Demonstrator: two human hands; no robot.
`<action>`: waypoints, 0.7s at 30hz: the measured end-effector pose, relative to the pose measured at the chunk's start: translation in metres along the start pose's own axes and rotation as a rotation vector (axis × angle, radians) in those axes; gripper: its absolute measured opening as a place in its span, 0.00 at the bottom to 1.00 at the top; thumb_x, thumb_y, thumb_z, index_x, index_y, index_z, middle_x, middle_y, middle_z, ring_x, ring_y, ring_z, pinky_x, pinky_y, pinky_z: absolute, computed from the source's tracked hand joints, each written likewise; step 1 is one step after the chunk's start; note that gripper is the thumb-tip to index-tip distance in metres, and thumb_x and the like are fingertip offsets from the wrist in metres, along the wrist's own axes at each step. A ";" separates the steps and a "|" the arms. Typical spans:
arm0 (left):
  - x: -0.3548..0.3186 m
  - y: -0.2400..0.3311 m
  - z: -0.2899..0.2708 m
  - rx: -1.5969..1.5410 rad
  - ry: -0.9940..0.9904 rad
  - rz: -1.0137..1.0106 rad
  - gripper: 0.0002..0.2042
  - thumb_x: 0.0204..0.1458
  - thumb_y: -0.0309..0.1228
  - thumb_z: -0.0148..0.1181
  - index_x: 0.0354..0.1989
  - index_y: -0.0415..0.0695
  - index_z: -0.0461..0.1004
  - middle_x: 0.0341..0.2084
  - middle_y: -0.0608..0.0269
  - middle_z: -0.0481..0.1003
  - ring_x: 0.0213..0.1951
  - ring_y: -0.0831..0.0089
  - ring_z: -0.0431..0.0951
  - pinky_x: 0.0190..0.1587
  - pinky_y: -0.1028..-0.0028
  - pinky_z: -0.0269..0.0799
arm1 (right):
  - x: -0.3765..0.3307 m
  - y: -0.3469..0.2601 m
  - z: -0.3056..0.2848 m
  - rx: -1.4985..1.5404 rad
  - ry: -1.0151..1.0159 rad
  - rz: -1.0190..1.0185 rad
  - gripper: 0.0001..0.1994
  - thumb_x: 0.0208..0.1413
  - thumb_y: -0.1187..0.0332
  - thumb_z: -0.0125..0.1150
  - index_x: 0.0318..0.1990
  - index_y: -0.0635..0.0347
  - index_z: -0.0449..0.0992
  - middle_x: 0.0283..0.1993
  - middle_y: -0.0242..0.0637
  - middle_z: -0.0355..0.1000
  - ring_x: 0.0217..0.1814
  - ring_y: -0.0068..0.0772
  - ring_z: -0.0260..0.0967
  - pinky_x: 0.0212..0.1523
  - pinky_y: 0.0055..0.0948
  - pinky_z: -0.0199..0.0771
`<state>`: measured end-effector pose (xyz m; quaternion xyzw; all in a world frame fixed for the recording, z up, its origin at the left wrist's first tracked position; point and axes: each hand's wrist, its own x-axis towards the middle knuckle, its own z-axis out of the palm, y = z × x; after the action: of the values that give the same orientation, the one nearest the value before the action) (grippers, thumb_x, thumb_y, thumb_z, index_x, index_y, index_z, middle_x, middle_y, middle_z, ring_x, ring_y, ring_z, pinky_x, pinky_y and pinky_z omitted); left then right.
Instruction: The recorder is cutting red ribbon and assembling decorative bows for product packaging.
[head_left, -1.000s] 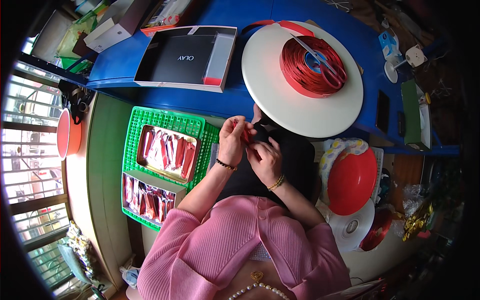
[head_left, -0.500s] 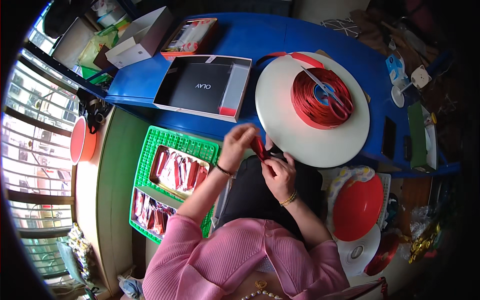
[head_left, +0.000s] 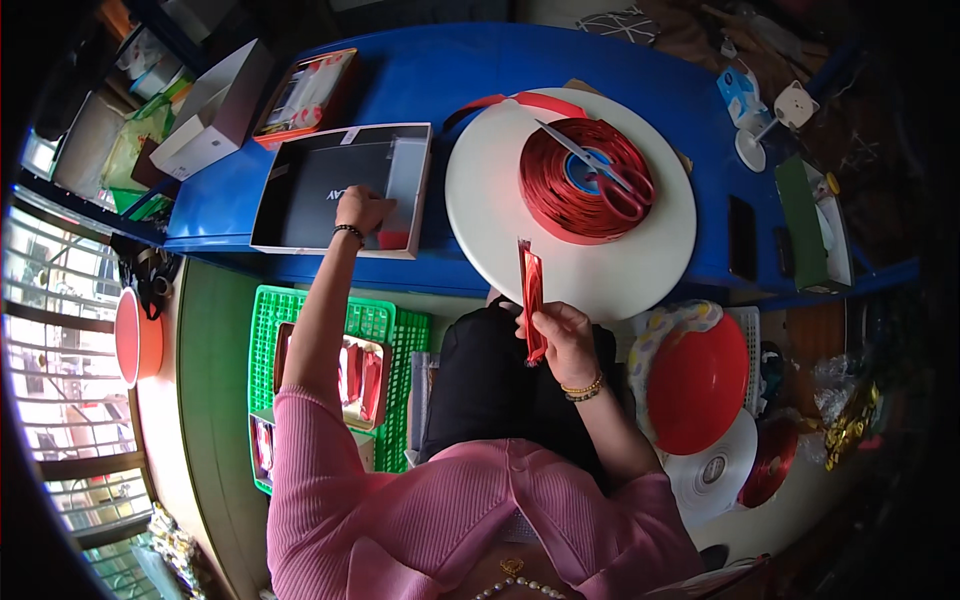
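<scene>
My right hand (head_left: 562, 334) holds a folded strip of shiny red ribbon (head_left: 531, 290) upright over my lap, in front of the white round disc (head_left: 480, 190). A big roll of red ribbon (head_left: 565, 195) lies on that disc with red-handled scissors (head_left: 615, 185) on top. My left hand (head_left: 362, 210) reaches far forward into an open shallow box with a black inside (head_left: 320, 180) on the blue table (head_left: 450, 70). The fingers rest on the box's inside, near a small red piece; whether they grip anything is hidden.
A green plastic basket (head_left: 385, 325) at my left holds trays of red ribbon pieces (head_left: 360, 370). A red bowl (head_left: 697, 382) and white reels (head_left: 715, 470) sit at my right. Boxes (head_left: 215, 110) stand at the table's far left; a white tape dispenser (head_left: 780, 115) stands far right.
My hands were together at the ribbon over my lap. The left hand has let go and stretched forward to the black box; the right keeps the ribbon, now held upright.
</scene>
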<state>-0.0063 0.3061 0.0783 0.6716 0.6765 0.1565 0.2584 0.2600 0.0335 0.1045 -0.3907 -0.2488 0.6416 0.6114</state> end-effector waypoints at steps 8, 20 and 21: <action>0.005 -0.008 0.001 0.013 0.025 0.061 0.10 0.36 0.36 0.60 0.25 0.44 0.80 0.20 0.52 0.77 0.28 0.60 0.79 0.35 0.68 0.74 | -0.011 0.011 -0.020 0.287 -0.048 0.052 0.11 0.54 0.65 0.56 0.37 0.66 0.73 0.33 0.36 0.72 0.33 0.27 0.71 0.41 0.29 0.71; -0.023 0.007 -0.018 -0.504 0.452 0.173 0.08 0.41 0.31 0.60 0.25 0.38 0.78 0.13 0.63 0.71 0.19 0.72 0.73 0.24 0.72 0.67 | -0.026 0.004 -0.015 -0.146 -0.017 0.006 0.06 0.53 0.73 0.56 0.35 0.68 0.73 0.31 0.37 0.73 0.30 0.25 0.73 0.33 0.22 0.74; -0.041 0.031 -0.029 -0.729 0.272 0.085 0.08 0.43 0.30 0.60 0.25 0.38 0.78 0.12 0.67 0.68 0.17 0.77 0.69 0.22 0.75 0.63 | -0.027 0.005 -0.018 -0.141 -0.014 -0.002 0.06 0.53 0.73 0.56 0.35 0.68 0.73 0.31 0.37 0.73 0.30 0.25 0.73 0.33 0.22 0.74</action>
<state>0.0015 0.2713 0.1249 0.5361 0.5762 0.4848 0.3814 0.2703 0.0037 0.0958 -0.4280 -0.2978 0.6248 0.5812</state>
